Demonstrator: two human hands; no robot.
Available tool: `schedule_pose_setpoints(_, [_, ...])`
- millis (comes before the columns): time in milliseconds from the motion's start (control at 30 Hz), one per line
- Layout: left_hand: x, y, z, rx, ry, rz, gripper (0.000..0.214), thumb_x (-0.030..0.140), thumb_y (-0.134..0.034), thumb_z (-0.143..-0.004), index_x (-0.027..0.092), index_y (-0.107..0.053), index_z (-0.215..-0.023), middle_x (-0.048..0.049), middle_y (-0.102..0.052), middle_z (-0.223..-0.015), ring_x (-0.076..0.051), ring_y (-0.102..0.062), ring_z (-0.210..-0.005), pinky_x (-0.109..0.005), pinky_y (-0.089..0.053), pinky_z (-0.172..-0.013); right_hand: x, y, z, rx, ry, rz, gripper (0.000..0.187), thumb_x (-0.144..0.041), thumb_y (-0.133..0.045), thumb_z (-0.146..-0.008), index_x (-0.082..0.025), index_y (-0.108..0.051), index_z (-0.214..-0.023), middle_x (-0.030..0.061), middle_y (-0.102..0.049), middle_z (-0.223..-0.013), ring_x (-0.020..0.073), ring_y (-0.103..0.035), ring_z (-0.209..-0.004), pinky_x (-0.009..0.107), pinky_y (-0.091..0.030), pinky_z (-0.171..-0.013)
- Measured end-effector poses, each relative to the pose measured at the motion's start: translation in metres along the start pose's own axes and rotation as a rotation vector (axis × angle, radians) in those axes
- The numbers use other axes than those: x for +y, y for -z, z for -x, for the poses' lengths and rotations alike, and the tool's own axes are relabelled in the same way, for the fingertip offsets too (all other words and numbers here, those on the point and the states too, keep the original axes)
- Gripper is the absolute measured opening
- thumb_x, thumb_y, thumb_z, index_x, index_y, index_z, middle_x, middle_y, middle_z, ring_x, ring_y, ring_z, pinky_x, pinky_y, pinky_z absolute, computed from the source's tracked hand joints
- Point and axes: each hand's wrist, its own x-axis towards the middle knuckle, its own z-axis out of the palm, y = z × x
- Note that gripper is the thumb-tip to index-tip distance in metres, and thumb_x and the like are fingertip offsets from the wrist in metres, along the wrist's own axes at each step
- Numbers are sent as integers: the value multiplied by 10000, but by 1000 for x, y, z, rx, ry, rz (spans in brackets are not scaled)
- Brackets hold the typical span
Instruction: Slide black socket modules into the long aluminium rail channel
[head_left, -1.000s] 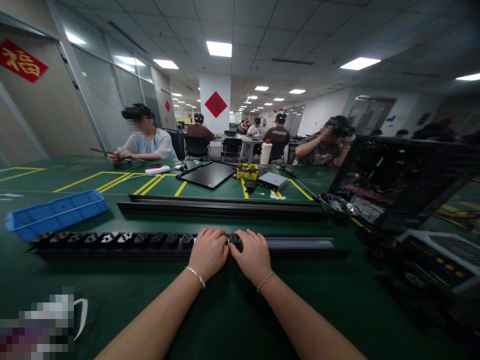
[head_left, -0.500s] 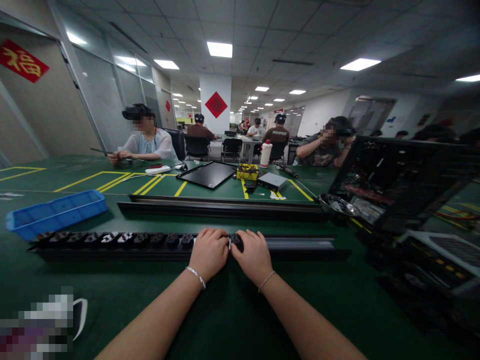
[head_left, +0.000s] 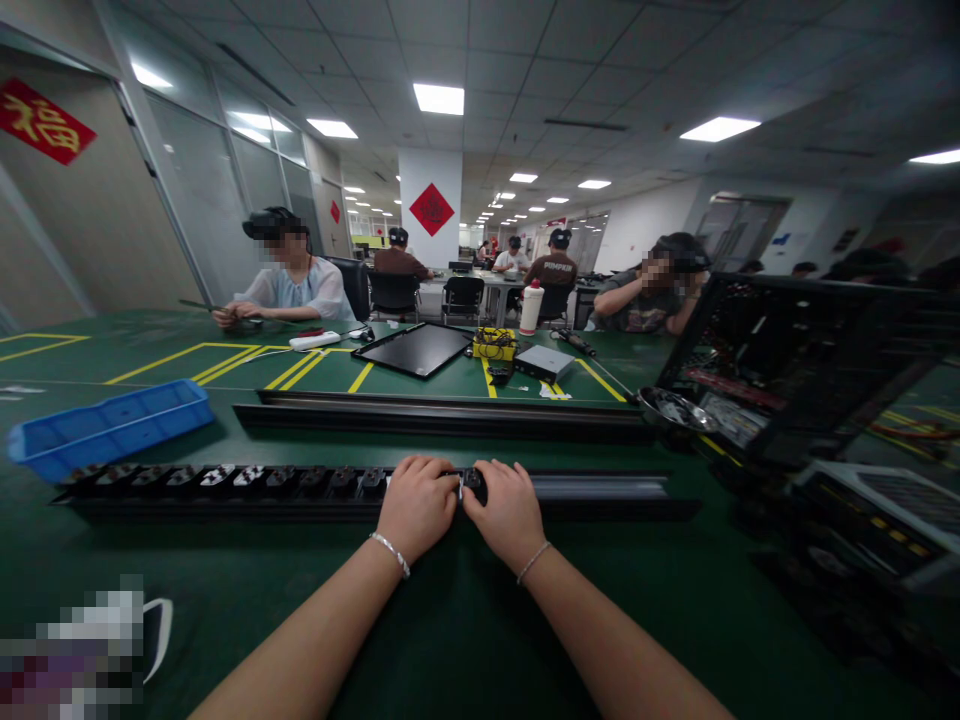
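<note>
A long black metal channel (head_left: 600, 512) lies crosswise in front of me. Along its left part sits a row of small block-like modules (head_left: 281, 480) with pale metal pieces on top, mostly black, two whiter. My right hand (head_left: 506, 508) is closed on a single black module (head_left: 474, 485) over the channel, thumb in front and fingers behind. Just left of it, my left hand (head_left: 420, 508) curls down over the channel, its fingers closed. What lies under that hand is mostly hidden. To the right of my hands, the channel shows a bare greyish inner strip.
A second black channel (head_left: 450, 415) lies farther back. Left is a blue bin (head_left: 112, 425); right stand an open computer case (head_left: 772, 370), a metal bowl (head_left: 679, 408) and a boxy unit (head_left: 885, 510). A flat screen (head_left: 416, 348) lies behind. Two people sit across the table.
</note>
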Motion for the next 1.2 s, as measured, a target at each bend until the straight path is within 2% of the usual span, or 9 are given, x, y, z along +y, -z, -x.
schedule_pose_setpoints(233, [0, 1, -1, -4, 1, 4, 237, 146, -495, -759, 249, -701, -819, -25, -675, -919, -214, -571, -894, -399, -399, -869, -1, -2, 3, 30, -4, -8, 318, -351, -482, -800, -205, -574, -1068, 70, -639, -1077, 200, -507, -1100, 386, -220, -1014])
schedule_pose_setpoints(433, [0, 1, -1, -7, -1, 11, 246, 143, -493, -752, 249, -706, -815, -30, -680, -931, -210, -580, -893, -403, -400, -878, 0, -6, 6, 77, -26, 41, 348, -402, -462, -813, -195, -589, -1062, 98, -511, -1288, 222, -452, -1164, 418, -206, -1022])
schedule_pose_setpoints(633, [-1, 0, 0, -10, 0, 12, 254, 151, -485, -760, 260, -705, -824, -28, -680, -943, -216, -576, -906, -412, -394, -880, 1, -7, 6, 77, -27, 27, 348, -386, -475, -803, -209, -594, -1078, 64, -600, -1174, 235, -470, -1129, 415, -211, -1019])
schedule_pose_setpoints(1200, [0, 1, -1, -30, 6, -6, 244, 159, -484, -774, 247, -702, -840, -19, -678, -958, -216, -568, -909, -401, -388, -877, 1, -6, 6, 82, -24, 25, 391, -389, -461, -821, -195, -564, -1145, 60, -594, -1185, 223, -468, -1139, 380, -217, -1014])
